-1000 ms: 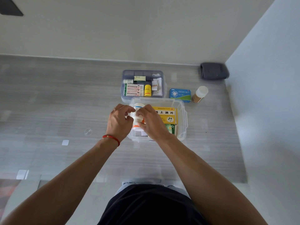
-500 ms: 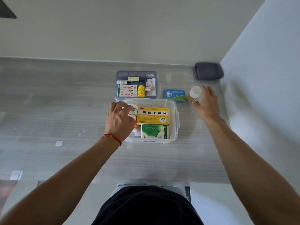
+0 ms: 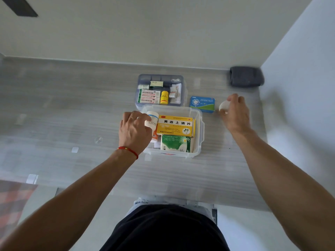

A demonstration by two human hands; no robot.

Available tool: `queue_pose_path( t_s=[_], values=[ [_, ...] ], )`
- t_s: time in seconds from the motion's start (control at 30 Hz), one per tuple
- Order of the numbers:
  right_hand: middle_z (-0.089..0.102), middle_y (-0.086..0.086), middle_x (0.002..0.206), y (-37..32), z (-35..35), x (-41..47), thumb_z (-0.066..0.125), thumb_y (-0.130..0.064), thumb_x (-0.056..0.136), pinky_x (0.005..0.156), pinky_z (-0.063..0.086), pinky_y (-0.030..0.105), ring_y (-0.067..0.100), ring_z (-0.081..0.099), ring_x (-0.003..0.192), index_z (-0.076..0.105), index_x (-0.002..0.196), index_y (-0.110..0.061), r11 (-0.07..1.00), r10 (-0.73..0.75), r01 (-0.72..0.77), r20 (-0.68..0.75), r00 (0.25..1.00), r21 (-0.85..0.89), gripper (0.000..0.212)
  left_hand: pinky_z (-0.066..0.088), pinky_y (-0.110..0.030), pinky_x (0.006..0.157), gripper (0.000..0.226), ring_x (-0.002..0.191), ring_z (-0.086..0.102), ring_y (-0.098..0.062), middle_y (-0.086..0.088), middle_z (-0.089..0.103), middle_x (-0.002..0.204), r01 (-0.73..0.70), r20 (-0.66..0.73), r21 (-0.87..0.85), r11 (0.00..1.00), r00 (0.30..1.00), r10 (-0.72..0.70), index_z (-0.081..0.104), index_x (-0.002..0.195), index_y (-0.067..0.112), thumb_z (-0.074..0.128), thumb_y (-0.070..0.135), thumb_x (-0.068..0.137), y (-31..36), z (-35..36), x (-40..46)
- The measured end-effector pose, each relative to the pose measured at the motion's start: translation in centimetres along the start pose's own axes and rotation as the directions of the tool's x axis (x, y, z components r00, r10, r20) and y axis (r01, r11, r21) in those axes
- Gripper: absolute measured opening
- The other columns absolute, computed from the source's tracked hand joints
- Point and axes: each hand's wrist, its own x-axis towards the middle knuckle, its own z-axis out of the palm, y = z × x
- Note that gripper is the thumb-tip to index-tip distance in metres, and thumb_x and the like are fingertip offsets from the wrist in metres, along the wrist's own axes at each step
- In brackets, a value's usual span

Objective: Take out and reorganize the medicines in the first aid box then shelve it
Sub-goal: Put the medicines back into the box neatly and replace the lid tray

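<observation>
**Both grips on bottles, one at the box, one off to the side**

The left grip (image 3: pixel 135 130) curls its fingers round a white bottle (image 3: pixel 152 120) with a blue-banded label, at the left end of the clear first aid box (image 3: pixel 198 124); the bottle leans, its long axis running away from the person, top toward the far rim. A red cord (image 3: pixel 129 150) circles that wrist. To its right in the box lie a yellow carton (image 3: pixel 175 126), long axis left to right, and a green-and-white carton (image 3: pixel 175 144) nearer the person. Behind the box sits a grey tray (image 3: pixel 184 87) holding small tubes, packets and a yellow bottle (image 3: pixel 164 97). Further right a blue-green carton (image 3: pixel 202 104) lies flat on the counter (image 3: pixel 72 115). The right grip (image 3: pixel 235 113) closes round a white-capped bottle (image 3: pixel 223 105), mostly hidden. A dark cloth (image 3: pixel 245 77) lies in the far corner.
</observation>
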Motion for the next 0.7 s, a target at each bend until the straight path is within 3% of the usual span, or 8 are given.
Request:
queue_pose_path(
  t_s=[0.17, 0.3, 0.37, 0.43, 0.47, 0.53, 0.6, 0.7],
  values=[
    [0.06, 0.016, 0.12, -1.1, -3.3, -2.3, 0.079, -0.026, 0.079, 0.079, 0.042, 0.027, 0.027, 0.059, 0.101, 0.065, 0.121, -0.008, 0.964, 0.146, -0.118, -0.103, 0.984, 0.239, 0.048, 0.049, -0.04, 0.087, 0.032, 0.102, 0.056, -0.032, -0.009, 0.073, 0.104, -0.083, -0.026, -0.111, 0.99, 0.996, 0.081, 0.076, 0.101, 0.009, 0.063, -0.003, 0.074, 0.7, -0.3, 0.2],
    [0.073, 0.003, 0.103, -3.2, -7.0, -4.5, 0.069, -0.039, 0.076, 0.085, 0.056, 0.036, 0.02, 0.069, 0.092, 0.074, 0.107, -0.017, 0.886, 0.222, -0.117, -0.189, 0.957, 0.448, 0.038, 0.05, -0.036, 0.092, 0.028, 0.102, 0.063, -0.026, -0.008, 0.071, 0.108, -0.191, 0.005, -0.32, 0.928, 0.979, 0.203, 0.073, 0.108, 0.008, 0.064, 0.001, 0.082, 2.7, -0.4, 0.6],
    [0.077, -0.006, 0.096, -5.0, -7.7, -5.8, 0.07, -0.04, 0.076, 0.084, 0.061, 0.042, 0.016, 0.075, 0.087, 0.076, 0.1, -0.021, 0.786, 0.217, -0.123, -0.084, 0.973, 0.606, 0.031, 0.058, -0.034, 0.086, 0.038, 0.103, 0.063, -0.017, -0.004, 0.065, 0.12, -0.184, 0.067, -0.45, 0.874, 0.969, 0.239, 0.065, 0.125, 0.016, 0.068, 0.017, 0.087, 3.8, -0.7, 0.8],
    [0.079, -0.005, 0.092, -7.1, -6.8, -7.3, 0.073, -0.034, 0.076, 0.081, 0.064, 0.048, 0.018, 0.078, 0.085, 0.077, 0.096, -0.022, 0.674, 0.168, -0.173, 0.079, 0.983, 0.718, 0.024, 0.06, -0.024, 0.082, 0.064, 0.106, 0.062, -0.009, 0.005, 0.055, 0.135, -0.121, 0.218, -0.563, 0.818, 0.932, 0.288, 0.046, 0.145, 0.032, 0.072, 0.035, 0.087, 4.3, -0.8, 1.0],
    [0.08, -0.003, 0.092, -8.0, -5.9, -8.1, 0.073, -0.032, 0.075, 0.08, 0.065, 0.049, 0.02, 0.079, 0.083, 0.078, 0.094, -0.022, 0.631, 0.135, -0.205, 0.154, 0.979, 0.749, 0.022, 0.06, -0.021, 0.083, 0.073, 0.107, 0.062, -0.007, 0.007, 0.052, 0.138, -0.102, 0.284, -0.582, 0.806, 0.904, 0.32, 0.038, 0.149, 0.038, 0.074, 0.04, 0.085, 4.3, -0.8, 1.0],
    [0.08, 0.0, 0.092, -9.3, -4.0, -9.8, 0.072, -0.032, 0.074, 0.08, 0.065, 0.049, 0.022, 0.08, 0.08, 0.079, 0.094, -0.022, 0.591, 0.091, -0.275, 0.276, 0.957, 0.758, 0.023, 0.059, -0.03, 0.089, 0.071, 0.106, 0.063, -0.012, 0.003, 0.058, 0.131, -0.137, 0.337, -0.551, 0.823, 0.866, 0.369, 0.044, 0.146, 0.034, 0.077, 0.037, 0.083, 3.5, -0.5, 0.8],
    [0.08, -0.004, 0.093, -9.7, -2.5, -11.1, 0.071, -0.036, 0.074, 0.08, 0.065, 0.044, 0.014, 0.079, 0.079, 0.078, 0.099, -0.023, 0.664, 0.06, -0.3, 0.351, 0.935, 0.685, 0.029, 0.056, -0.041, 0.091, 0.056, 0.102, 0.063, -0.018, -0.001, 0.065, 0.118, -0.146, 0.371, -0.505, 0.851, 0.853, 0.367, 0.056, 0.135, 0.024, 0.078, 0.031, 0.084, 2.1, -0.1, 0.5],
    [0.076, -0.017, 0.096, -9.5, -1.4, -12.3, 0.069, -0.039, 0.085, 0.075, 0.057, 0.021, -0.001, 0.072, 0.084, 0.076, 0.108, -0.024, 0.877, -0.079, -0.097, 0.341, 0.937, 0.47, 0.029, 0.054, -0.043, 0.093, 0.05, 0.103, 0.062, -0.02, -0.002, 0.066, 0.117, -0.154, 0.448, -0.427, 0.891, 0.82, 0.356, 0.059, 0.129, 0.021, 0.079, 0.028, 0.083, 0.5, 0.5, 0.0]
  ],
)
